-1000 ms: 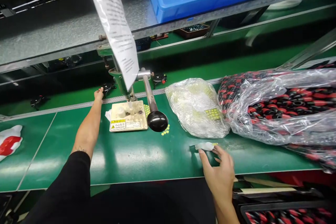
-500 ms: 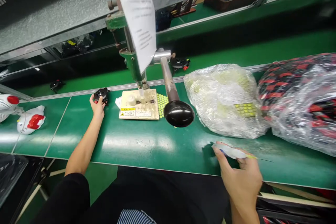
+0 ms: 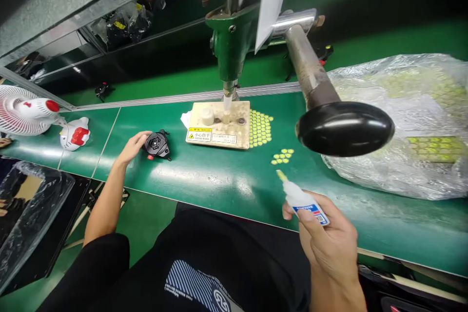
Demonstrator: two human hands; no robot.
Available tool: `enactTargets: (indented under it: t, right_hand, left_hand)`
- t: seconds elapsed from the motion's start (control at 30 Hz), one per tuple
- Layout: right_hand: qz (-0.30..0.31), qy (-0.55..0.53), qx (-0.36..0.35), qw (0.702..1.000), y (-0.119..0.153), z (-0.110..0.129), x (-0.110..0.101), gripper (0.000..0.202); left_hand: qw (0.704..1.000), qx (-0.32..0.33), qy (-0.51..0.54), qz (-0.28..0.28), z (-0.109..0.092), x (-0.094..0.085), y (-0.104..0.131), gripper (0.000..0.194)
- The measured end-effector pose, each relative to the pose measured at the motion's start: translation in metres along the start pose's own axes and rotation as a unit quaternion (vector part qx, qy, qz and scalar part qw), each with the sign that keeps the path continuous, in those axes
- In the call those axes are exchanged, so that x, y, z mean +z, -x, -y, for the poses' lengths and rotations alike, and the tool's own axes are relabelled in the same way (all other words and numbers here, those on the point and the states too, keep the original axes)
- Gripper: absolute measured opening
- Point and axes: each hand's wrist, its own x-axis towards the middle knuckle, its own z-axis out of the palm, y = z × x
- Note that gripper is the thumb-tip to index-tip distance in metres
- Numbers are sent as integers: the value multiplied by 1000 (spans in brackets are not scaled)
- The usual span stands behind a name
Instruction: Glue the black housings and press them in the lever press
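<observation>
My left hand pinches the left edge of a round black plastic part with a small red tab, low over or on the green bench. In my right hand is a small white glue bottle with a blue label. Its yellowish nozzle points up and left, near a loose group of yellow-green hexagonal pieces. A larger patch of such pieces lies against the cream base plate of a green hand press.
The press lever's black knob juts out above the bench, left of a clear plastic bag of yellow-green pieces. At the left stand a white fan and its red-and-white base. A metal shelf hangs overhead.
The view has moved closer and shifted. My right hand has turned the glue bottle from pointing right to pointing up-left. My left hand now touches the black part at its left side.
</observation>
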Motion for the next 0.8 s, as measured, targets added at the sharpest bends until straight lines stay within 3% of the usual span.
enactTargets:
  t: [0.07,0.17,0.33,0.5,0.6,0.67,0.73,0.8]
  right_hand:
    - [12,-36,8,999,1,2,2,41]
    - [-10,-97,22,995,5,3,-2,41]
    - [-41,-252,111,960,5,7,-11,46]
    - [-21,-259,139,956,-2,23,-7,51]
    - [-55,-211,69,973,-3,46,8,47]
    - [-115,-150,-30,982,0,65,20,40]
    - [-209,-46,-169,962,7,80,29,33]
    - [-233,111,-256,932,15,87,30,32]
  left_hand:
    - [993,-52,42,101,-7,17,-7,61]
    - [975,-102,88,179,-13,52,8,70]
    - [919,-174,266,233,-26,115,75,62]
    - [848,-210,344,345,-61,163,129,51]
    - [843,-193,369,341,-80,180,149,49]
    - [845,-185,379,330,-89,186,160,46]
    - [845,-182,385,325,-94,189,168,44]
    - [847,-176,387,320,-97,189,173,43]
